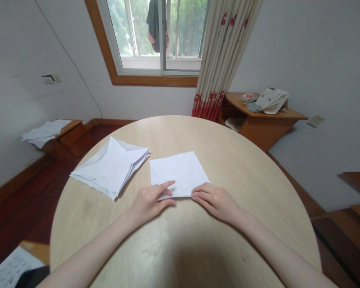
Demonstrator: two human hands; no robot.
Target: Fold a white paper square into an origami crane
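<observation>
The left hand [153, 200] hides the near left corner of the paper sheet [178, 172]; the right hand [217, 200] hides its near right corner. Both forearms run off the bottom edge. The curtain [225, 52] and window [156, 32] are cut off above. Print on the lower-left page [15, 268] is too blurred to read.

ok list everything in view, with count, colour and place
paper sheet: 1, white, mid-table
paper pile: 1, white, table's left; sheets uncountable
round table: 1, pale wood, centre
window: 1, brown-framed, far wall
hanging item: 1, dark, at window
curtain: 1, cream and red, beside window
corner shelf: 1, brown, right
bag: 1, off-white, on shelf
small container: 1, clear/pink, beside bag
drawer unit: 1, brown, left
loose papers: several, white, on drawers
wall plates: 3, pale, side walls
cable: 1, dark, left wall
printed sheet: 1, white, bottom left
floor: dark red
left hand, right hand: 2, bare, on sheet's near edge
</observation>
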